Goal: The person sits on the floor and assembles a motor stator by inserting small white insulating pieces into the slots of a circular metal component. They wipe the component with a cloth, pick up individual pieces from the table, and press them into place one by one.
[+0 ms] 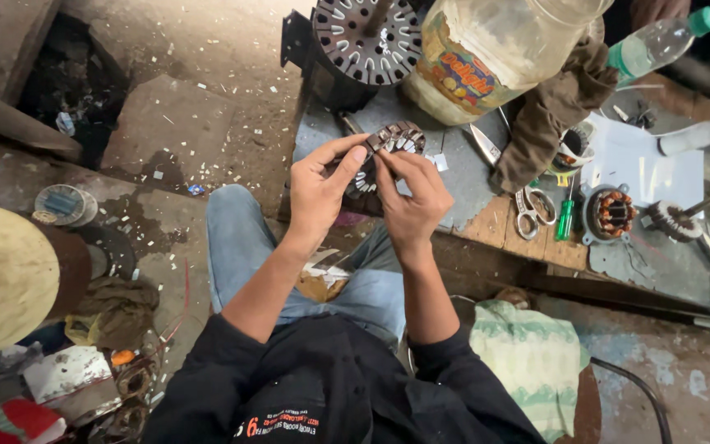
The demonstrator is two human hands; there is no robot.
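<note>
Pinching the slotted metal ring (384,152) at mid-frame, left hand (320,193) and right hand (411,201) grip its rim; it looks stiff, heavy, sharp-edged.

A stator core (388,152) sits between both hands above the bench edge, a big jar (486,57) behind it, scissors (529,210) and a screwdriver (566,215) to its right.

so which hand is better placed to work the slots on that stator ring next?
Probably right: the right hand has fingertips pinched on the stator ring rim near the slots, while the left hand steadies its left side.
</note>
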